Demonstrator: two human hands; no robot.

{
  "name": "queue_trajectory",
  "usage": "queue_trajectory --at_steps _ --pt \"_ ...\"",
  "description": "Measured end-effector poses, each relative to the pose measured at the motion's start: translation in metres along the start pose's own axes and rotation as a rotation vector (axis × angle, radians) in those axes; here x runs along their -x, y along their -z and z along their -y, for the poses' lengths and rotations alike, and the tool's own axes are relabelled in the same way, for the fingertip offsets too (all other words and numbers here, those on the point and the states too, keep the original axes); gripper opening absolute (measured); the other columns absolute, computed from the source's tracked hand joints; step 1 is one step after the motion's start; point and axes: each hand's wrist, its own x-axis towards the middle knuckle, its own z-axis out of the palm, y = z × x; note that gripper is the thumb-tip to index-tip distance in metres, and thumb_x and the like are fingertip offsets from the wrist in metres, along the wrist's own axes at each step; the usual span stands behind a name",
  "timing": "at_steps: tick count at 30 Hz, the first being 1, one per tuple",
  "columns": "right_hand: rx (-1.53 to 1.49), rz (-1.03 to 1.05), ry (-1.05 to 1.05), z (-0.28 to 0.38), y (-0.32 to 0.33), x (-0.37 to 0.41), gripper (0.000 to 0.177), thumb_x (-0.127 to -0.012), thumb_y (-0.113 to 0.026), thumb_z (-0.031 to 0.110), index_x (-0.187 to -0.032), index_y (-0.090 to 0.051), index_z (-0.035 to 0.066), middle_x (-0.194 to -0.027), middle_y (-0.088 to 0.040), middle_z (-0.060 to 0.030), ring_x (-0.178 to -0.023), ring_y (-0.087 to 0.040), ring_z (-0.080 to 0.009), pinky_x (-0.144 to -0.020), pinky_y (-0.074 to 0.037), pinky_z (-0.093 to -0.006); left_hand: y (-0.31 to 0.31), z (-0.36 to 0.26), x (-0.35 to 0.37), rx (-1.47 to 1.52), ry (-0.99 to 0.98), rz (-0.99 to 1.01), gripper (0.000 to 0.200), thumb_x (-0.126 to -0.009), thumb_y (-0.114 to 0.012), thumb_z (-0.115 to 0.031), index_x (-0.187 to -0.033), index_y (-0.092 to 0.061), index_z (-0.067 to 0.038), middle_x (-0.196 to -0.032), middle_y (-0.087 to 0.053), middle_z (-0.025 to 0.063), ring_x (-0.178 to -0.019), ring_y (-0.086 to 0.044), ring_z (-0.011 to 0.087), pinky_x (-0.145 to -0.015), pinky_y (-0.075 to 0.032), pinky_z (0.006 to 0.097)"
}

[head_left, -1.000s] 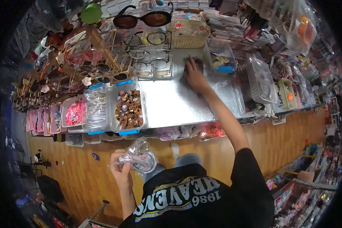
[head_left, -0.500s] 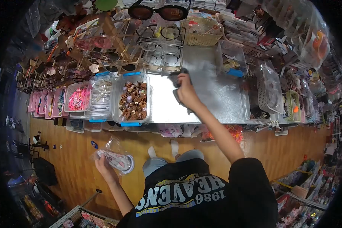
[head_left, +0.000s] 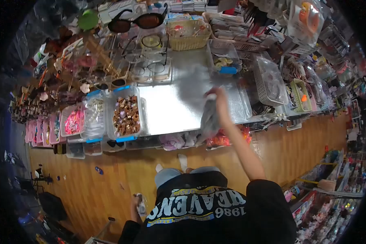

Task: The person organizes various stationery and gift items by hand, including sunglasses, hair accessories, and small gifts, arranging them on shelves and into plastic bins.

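Observation:
A dark grey cloth (head_left: 209, 118) hangs from my right hand (head_left: 219, 99), blurred by motion, over the front part of the shiny metal counter (head_left: 162, 110). Low on the left, close to my body, my left hand (head_left: 136, 201) is closed on a clear plastic packet (head_left: 141, 209); what lies inside it is hard to make out. To the left of the bare metal stands a clear bin of brown hair claws (head_left: 127, 116). Behind it are eyeglasses (head_left: 156, 67) on a clear stand.
Dark sunglasses (head_left: 138, 23) stand at the back. A yellow basket (head_left: 188, 38) and a clear box with a blue latch (head_left: 223, 61) line the rear. On the right is a white basket (head_left: 269, 81). Below the counter edge lies wooden floor (head_left: 97, 183).
My right hand has moved right and towards the counter's front edge, with the cloth now dangling. My left hand has drawn down and in towards my body with the packet. The view has shifted.

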Motion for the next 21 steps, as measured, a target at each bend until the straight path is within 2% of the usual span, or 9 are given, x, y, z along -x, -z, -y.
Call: queue_trajectory --at_steps 1,2,3,4,8,11,13,17,21 --pt "0.006 -0.203 0.105 -0.002 0.018 -0.040 0.055 -0.091 -0.039 0.054 -0.085 -0.059 0.003 -0.076 -0.060 -0.0066 -0.065 -0.058 -0.0164 -0.060 -0.046 -0.0301 -0.004 -0.001 0.009 0.047 0.004 0.026 0.027 -0.079 -0.057 -0.024 -0.073 -0.063 0.002 -0.065 -0.060 0.0078 -0.061 -0.058 0.0188 -0.053 -0.044 0.0336" --pt "0.073 -0.046 -0.208 0.014 0.042 -0.062 0.066 -0.091 -0.035 0.058 -0.099 -0.061 -0.002 -0.071 -0.061 -0.0088 -0.066 -0.059 -0.0166 -0.062 -0.046 -0.0302 -0.002 -0.008 0.014 0.137 0.000 0.061 0.026 -0.080 -0.055 -0.023 -0.073 -0.063 0.001 -0.065 -0.060 0.0067 -0.061 -0.057 0.0170 -0.052 -0.044 0.0321" --pt "0.220 -0.122 -0.249 -0.004 0.064 -0.102 0.069 -0.091 -0.035 0.056 -0.111 -0.058 -0.005 -0.071 -0.062 -0.0087 -0.067 -0.059 -0.0164 -0.063 -0.046 -0.0303 -0.002 -0.009 0.008 0.124 -0.019 0.023 0.024 -0.080 -0.055 -0.021 -0.074 -0.063 0.001 -0.066 -0.059 0.0057 -0.061 -0.055 0.0157 -0.052 -0.043 0.0305" --pt "0.204 -0.188 -0.148 0.001 0.059 -0.109 0.067 -0.092 -0.036 0.053 -0.114 -0.056 -0.007 -0.073 -0.063 -0.0083 -0.068 -0.060 -0.0166 -0.063 -0.046 -0.0308 -0.002 -0.014 0.005 0.109 -0.037 -0.015 0.023 -0.080 -0.054 -0.020 -0.074 -0.062 0.001 -0.066 -0.059 0.0047 -0.060 -0.054 0.0143 -0.052 -0.042 0.0289" --pt "0.026 -0.253 -0.205 0.013 0.042 -0.110 0.054 -0.092 -0.047 0.042 -0.110 -0.056 -0.008 -0.076 -0.064 -0.0122 -0.070 -0.063 -0.0189 -0.062 -0.050 -0.0314 0.005 -0.131 0.058 0.347 -0.001 0.081 0.021 -0.080 -0.054 -0.018 -0.088 -0.060 0.000 -0.070 -0.058 0.0043 -0.059 -0.053 0.0152 -0.054 -0.043 0.0286" --pt "-0.170 -0.312 -0.088 0.008 0.034 -0.097 0.050 -0.090 -0.050 0.040 -0.105 -0.059 -0.006 -0.078 -0.063 -0.0107 -0.069 -0.064 -0.0191 -0.062 -0.051 -0.0309 0.001 -0.149 0.066 0.230 -0.045 0.010 0.026 -0.080 -0.054 -0.017 -0.098 -0.056 0.001 -0.071 -0.058 0.0044 -0.059 -0.053 0.0164 -0.055 -0.044 0.0289" --pt "-0.117 -0.093 -0.079 0.032 0.012 -0.040 0.044 -0.091 -0.047 0.038 -0.103 -0.060 -0.002 -0.082 -0.062 -0.0086 -0.070 -0.063 -0.0178 -0.063 -0.050 -0.0293 0.001 -0.160 0.076 0.150 -0.059 0.052 0.032 -0.079 -0.056 -0.017 -0.105 -0.053 0.001 -0.076 -0.059 0.0063 -0.063 -0.055 0.0173 -0.058 -0.045 0.0296" --pt "-0.223 -0.137 -0.302 0.041 -0.037 0.051 0.036 -0.092 -0.047 0.032 -0.104 -0.059 0.001 -0.083 -0.062 -0.0072 -0.071 -0.061 -0.0168 -0.065 -0.049 -0.0297 -0.002 -0.138 0.062 0.201 0.028 0.073 0.036 -0.077 -0.058 -0.017 -0.107 -0.052 0.003 -0.079 -0.060 0.0082 -0.072 -0.056 0.0185 -0.067 -0.046 0.0308" --pt "-0.103 -0.193 -0.279 0.008 -0.071 0.109 0.036 -0.092 -0.051 0.031 -0.107 -0.056 -0.001 -0.093 -0.061 -0.0073 -0.084 -0.055 -0.0146 -0.078 -0.043 -0.0302 0.005 -0.162 0.072 0.167 -0.108 0.005 0.040 -0.077 -0.060 -0.019 -0.109 -0.052 0.004 -0.077 -0.061 0.0081 -0.073 -0.057 0.0206 -0.069 -0.046 0.0314"
